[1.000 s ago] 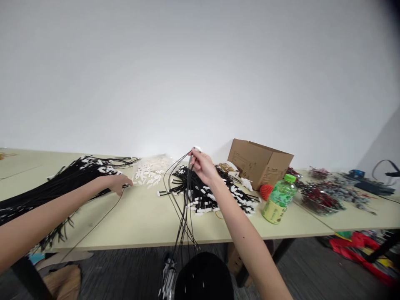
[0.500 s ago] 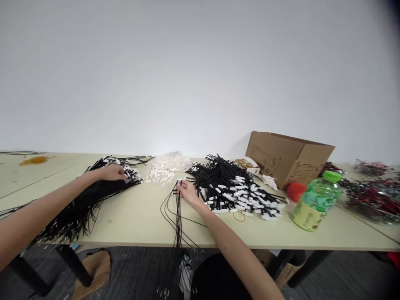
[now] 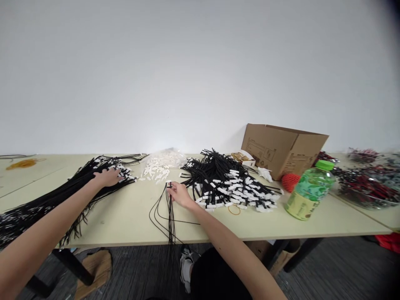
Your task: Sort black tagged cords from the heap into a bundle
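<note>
1. Black cables (image 3: 170, 223) hang below your right grip (image 3: 180, 194) in the head view, pinched near their upper ends.
2. Your left grip (image 3: 108, 178) rests over connector ends on the cable pile (image 3: 75, 183); I can't tell whether it pinches any.
3. Just right of your right grip, another heap (image 3: 220, 175) covers the table (image 3: 125, 221).
4. You seem to be gathering cables; next calls for separating one under your left grip without loosening the right.
</note>
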